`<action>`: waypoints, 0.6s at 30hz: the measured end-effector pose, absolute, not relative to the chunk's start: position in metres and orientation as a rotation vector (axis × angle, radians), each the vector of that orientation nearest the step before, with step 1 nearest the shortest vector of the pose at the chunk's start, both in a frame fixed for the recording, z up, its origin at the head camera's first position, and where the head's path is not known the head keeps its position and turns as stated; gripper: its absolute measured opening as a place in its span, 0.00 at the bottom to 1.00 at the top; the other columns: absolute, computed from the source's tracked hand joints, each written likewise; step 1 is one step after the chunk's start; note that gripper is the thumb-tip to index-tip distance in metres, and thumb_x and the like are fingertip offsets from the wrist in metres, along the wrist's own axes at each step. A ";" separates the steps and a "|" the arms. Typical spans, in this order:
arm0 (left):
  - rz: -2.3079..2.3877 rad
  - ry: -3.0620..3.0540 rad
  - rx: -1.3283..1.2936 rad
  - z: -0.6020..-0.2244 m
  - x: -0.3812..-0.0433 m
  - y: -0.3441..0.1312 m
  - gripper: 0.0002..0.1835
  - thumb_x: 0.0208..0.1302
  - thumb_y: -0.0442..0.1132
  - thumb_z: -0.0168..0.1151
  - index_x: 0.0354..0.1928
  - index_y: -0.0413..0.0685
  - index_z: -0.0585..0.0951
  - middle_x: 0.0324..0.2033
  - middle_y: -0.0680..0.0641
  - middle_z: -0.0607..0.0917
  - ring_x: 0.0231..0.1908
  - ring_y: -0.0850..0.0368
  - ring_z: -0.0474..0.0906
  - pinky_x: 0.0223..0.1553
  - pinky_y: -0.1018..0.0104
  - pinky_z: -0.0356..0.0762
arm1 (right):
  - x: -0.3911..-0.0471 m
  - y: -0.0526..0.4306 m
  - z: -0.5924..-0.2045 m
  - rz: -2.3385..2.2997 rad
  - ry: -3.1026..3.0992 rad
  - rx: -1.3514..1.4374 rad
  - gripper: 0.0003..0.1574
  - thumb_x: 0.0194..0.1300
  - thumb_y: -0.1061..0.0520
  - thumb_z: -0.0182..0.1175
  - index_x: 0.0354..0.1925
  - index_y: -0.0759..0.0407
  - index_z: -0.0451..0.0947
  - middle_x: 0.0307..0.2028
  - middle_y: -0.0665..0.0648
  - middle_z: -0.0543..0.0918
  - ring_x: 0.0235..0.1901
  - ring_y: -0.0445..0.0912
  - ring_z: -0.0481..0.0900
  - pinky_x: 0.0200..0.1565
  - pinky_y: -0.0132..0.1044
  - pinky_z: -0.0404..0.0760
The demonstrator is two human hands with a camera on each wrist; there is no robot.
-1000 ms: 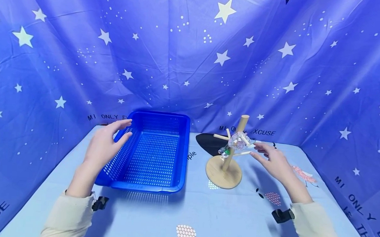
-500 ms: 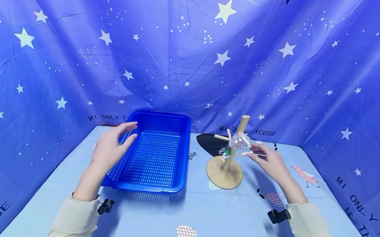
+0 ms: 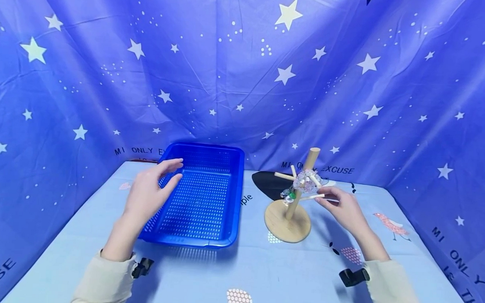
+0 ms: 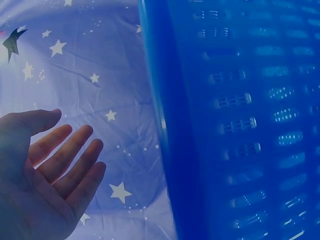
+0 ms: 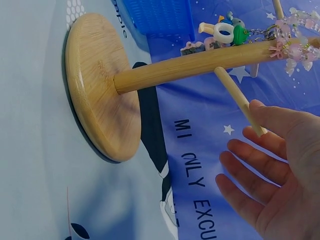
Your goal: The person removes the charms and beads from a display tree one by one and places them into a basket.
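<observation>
My right hand (image 3: 346,211) is beside a wooden peg stand (image 3: 287,226), its thumb and fingers loosely spread around the end of the lower right peg (image 5: 235,92). In the right wrist view the thumb tip overlaps that peg. A pink and clear beaded bracelet (image 3: 305,181) hangs on the stand just above and left of the fingertips. Lower on the stand hangs a keychain with small figure charms (image 5: 240,34), one green, one white. My left hand (image 3: 144,199) hovers over the left side of a blue perforated basket (image 3: 240,200), fingers relaxed and holding nothing.
The basket stands left of the stand, with a strip of pale blue patterned tablecloth (image 3: 189,283) between and in front of them. A blue star-printed curtain (image 3: 229,79) encloses the back and both sides. Another peg (image 3: 285,175) sticks out to the left.
My right hand has moved left, bringing its fingertips up to the lower peg and the bracelet. The left hand has drifted right over the basket. The stand and basket stay in place.
</observation>
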State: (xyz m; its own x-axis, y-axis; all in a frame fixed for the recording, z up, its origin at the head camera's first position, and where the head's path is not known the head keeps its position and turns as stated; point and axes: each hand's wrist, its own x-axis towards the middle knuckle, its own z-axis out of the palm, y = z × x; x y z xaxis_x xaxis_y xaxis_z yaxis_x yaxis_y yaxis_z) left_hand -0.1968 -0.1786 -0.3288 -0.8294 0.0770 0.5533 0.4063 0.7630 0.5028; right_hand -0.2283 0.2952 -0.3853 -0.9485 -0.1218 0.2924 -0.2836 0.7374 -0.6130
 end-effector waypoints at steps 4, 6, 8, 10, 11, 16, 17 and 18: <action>-0.852 -2.451 -0.357 -0.329 -0.196 -0.174 0.20 0.70 0.41 0.62 0.62 0.49 0.79 0.52 0.42 0.88 0.53 0.41 0.83 0.53 0.42 0.79 | -0.228 0.295 -0.387 1.036 -2.699 0.312 0.22 0.71 0.52 0.61 0.55 0.67 0.78 0.52 0.70 0.84 0.50 0.65 0.84 0.54 0.55 0.82; -0.842 -2.456 -0.348 -0.329 -0.195 -0.171 0.20 0.70 0.42 0.62 0.62 0.50 0.78 0.52 0.43 0.88 0.48 0.41 0.85 0.45 0.46 0.81 | -0.229 0.295 -0.389 1.046 -2.693 0.309 0.21 0.71 0.53 0.61 0.55 0.67 0.79 0.51 0.70 0.85 0.50 0.65 0.84 0.53 0.56 0.83; -0.839 -2.454 -0.344 -0.329 -0.194 -0.169 0.20 0.70 0.42 0.62 0.63 0.50 0.79 0.52 0.44 0.88 0.46 0.43 0.85 0.40 0.51 0.80 | -0.229 0.295 -0.390 1.045 -2.688 0.306 0.20 0.71 0.53 0.61 0.54 0.65 0.79 0.49 0.68 0.86 0.49 0.63 0.85 0.51 0.55 0.84; -0.849 -2.448 -0.345 -0.329 -0.194 -0.167 0.20 0.70 0.42 0.62 0.63 0.51 0.79 0.52 0.44 0.88 0.45 0.44 0.85 0.39 0.53 0.79 | -0.231 0.295 -0.391 1.039 -2.680 0.307 0.19 0.71 0.53 0.61 0.53 0.64 0.80 0.47 0.66 0.87 0.46 0.58 0.87 0.49 0.48 0.86; -0.856 -2.445 -0.349 -0.329 -0.193 -0.166 0.20 0.70 0.42 0.62 0.63 0.51 0.79 0.52 0.44 0.88 0.45 0.44 0.85 0.40 0.53 0.79 | -0.231 0.295 -0.391 1.042 -2.679 0.308 0.18 0.70 0.53 0.61 0.53 0.64 0.80 0.46 0.65 0.87 0.45 0.53 0.88 0.48 0.43 0.86; -0.886 -2.436 -0.364 -0.331 -0.194 -0.162 0.20 0.71 0.43 0.61 0.63 0.51 0.79 0.52 0.45 0.87 0.54 0.44 0.83 0.55 0.43 0.79 | -0.231 0.293 -0.389 1.169 -2.647 0.329 0.17 0.69 0.56 0.62 0.51 0.66 0.81 0.43 0.67 0.87 0.37 0.27 0.81 0.43 0.21 0.79; -0.887 -2.436 -0.366 -0.331 -0.194 -0.161 0.20 0.71 0.43 0.61 0.63 0.51 0.78 0.52 0.45 0.87 0.54 0.44 0.83 0.54 0.43 0.79 | -0.231 0.293 -0.389 1.205 -2.639 0.336 0.17 0.69 0.57 0.62 0.51 0.67 0.80 0.43 0.68 0.87 0.36 0.25 0.80 0.43 0.20 0.79; -0.889 -2.435 -0.366 -0.331 -0.194 -0.161 0.20 0.71 0.43 0.61 0.63 0.51 0.79 0.53 0.45 0.87 0.54 0.44 0.83 0.54 0.43 0.80 | -0.231 0.293 -0.389 1.238 -2.629 0.342 0.17 0.69 0.58 0.62 0.51 0.68 0.80 0.43 0.68 0.87 0.36 0.24 0.80 0.42 0.19 0.78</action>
State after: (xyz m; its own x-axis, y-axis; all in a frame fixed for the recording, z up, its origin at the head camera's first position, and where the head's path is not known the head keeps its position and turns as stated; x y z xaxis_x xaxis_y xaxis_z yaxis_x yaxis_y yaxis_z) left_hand -0.1938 -0.1609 -0.3306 -0.8296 0.0726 0.5536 0.4122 0.7484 0.5196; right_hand -0.2306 0.2931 -0.3891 -0.9499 -0.1170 0.2900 -0.2981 0.6190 -0.7266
